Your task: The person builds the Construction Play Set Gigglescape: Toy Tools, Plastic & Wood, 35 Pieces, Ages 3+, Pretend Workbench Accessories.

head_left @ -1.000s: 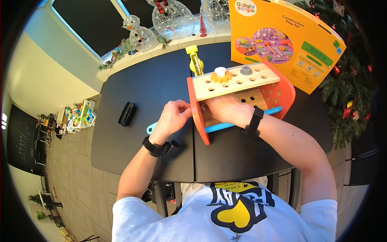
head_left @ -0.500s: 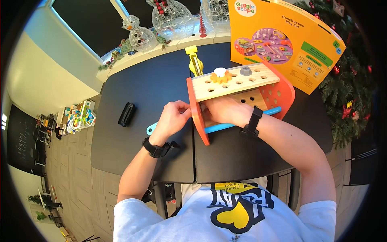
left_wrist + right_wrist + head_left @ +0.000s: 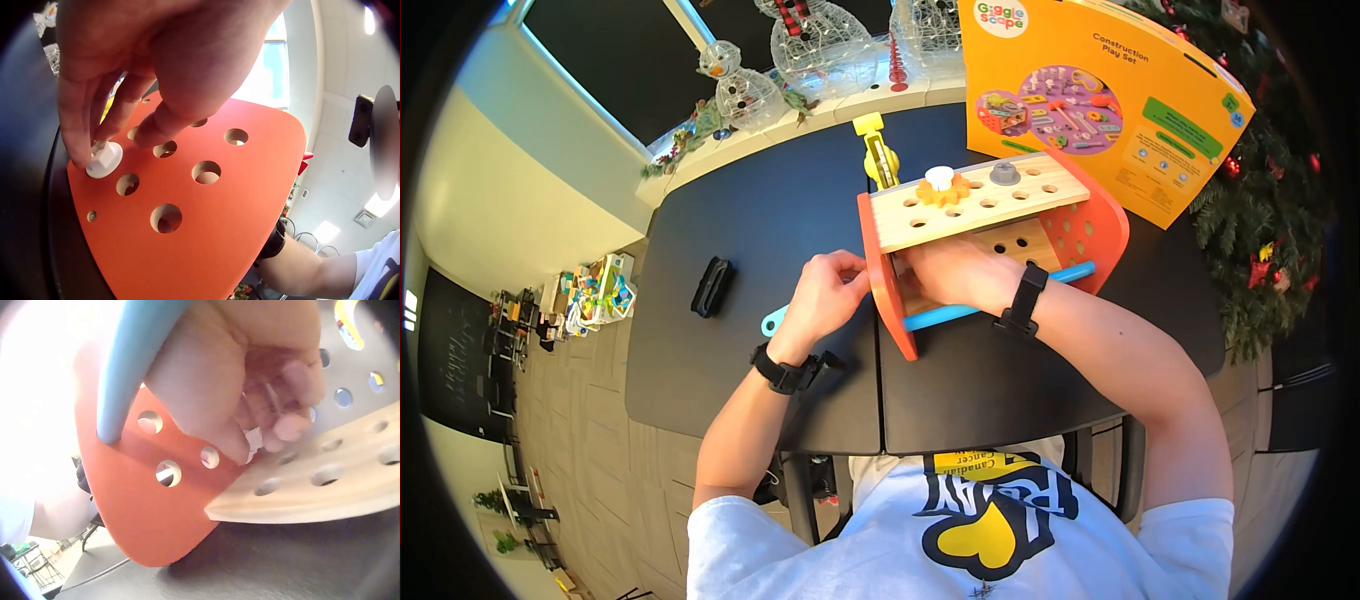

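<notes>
An orange-sided toy workbench [image 3: 900,205] with a pale wooden top stands in front of me. My left hand [image 3: 828,295] is at the outside of its left side panel [image 3: 250,187]. In the left wrist view its fingertips grip the head of a white bolt [image 3: 106,161] set in one of the panel's holes. My right hand [image 3: 965,272] reaches under the wooden top, above the blue bar [image 3: 945,314]. Inside the panel, its thumb and fingers pinch a small white piece [image 3: 252,440], mostly hidden by the fingers.
On the wooden top sit an orange gear [image 3: 953,194] with a white bolt head [image 3: 939,178] and a grey piece [image 3: 1005,172]. A yellow toy tool [image 3: 880,160] stands behind. A black case [image 3: 713,287], a blue strip [image 3: 773,320] and a big yellow box [image 3: 1080,60] are on the table.
The head view has shifted slightly. Both hands keep their places at the left panel, with only small movements of the right hand inside the workbench.
</notes>
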A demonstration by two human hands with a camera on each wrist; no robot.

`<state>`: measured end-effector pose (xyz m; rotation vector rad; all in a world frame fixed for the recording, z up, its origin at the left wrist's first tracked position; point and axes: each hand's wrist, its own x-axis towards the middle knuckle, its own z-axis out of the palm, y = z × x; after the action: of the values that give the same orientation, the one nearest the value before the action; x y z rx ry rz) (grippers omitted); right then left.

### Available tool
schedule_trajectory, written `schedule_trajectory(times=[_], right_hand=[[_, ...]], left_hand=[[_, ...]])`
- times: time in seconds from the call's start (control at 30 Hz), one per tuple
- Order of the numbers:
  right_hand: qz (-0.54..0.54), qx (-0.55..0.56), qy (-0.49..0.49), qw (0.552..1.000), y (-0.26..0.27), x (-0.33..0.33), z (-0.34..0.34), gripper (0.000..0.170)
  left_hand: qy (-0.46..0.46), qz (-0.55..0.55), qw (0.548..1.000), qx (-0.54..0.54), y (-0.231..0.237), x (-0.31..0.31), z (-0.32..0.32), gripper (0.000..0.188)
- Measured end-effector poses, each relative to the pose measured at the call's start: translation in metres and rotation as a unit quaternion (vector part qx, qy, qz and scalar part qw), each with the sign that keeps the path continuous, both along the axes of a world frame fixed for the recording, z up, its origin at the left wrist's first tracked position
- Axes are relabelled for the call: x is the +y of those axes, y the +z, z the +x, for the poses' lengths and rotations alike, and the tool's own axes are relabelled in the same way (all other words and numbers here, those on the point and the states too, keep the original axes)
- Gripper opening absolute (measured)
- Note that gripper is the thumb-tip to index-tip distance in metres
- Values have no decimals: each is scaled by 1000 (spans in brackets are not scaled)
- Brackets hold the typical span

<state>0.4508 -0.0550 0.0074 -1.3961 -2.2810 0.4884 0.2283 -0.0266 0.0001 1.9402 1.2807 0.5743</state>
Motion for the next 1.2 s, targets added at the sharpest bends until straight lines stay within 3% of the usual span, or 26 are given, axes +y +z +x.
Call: schedule_trajectory(times=[0.2, 0.4, 0.7, 0.8, 0.9, 1.0, 1.2], right_hand=[[-13, 70, 7, 997, 3, 1, -1, 24], [43, -31, 13, 998, -1, 2, 0, 22], [-34, 29, 32, 998, 12, -2, 2, 22], [-40, 41, 5, 998, 10, 0, 1, 21], [26, -39, 17, 999, 3, 1, 2, 21], [-7, -23, -12, 1000, 1, 3, 1, 22], [-23, 20, 29, 999, -13, 6, 12, 25]], left_hand=[[-2, 8, 1000, -6, -3, 1, -1, 39], [-1, 9, 1000, -3, -1, 0, 0, 41], [-3, 15, 1000, -11, -6, 2, -1, 43], [-4, 19, 1000, -10, -3, 0, 0, 44], [-3, 24, 1000, -3, -2, -1, 1, 43], [-4, 24, 1000, -1, -3, 0, 1, 42], [-3, 14, 1000, -17, -4, -5, 1, 37]])
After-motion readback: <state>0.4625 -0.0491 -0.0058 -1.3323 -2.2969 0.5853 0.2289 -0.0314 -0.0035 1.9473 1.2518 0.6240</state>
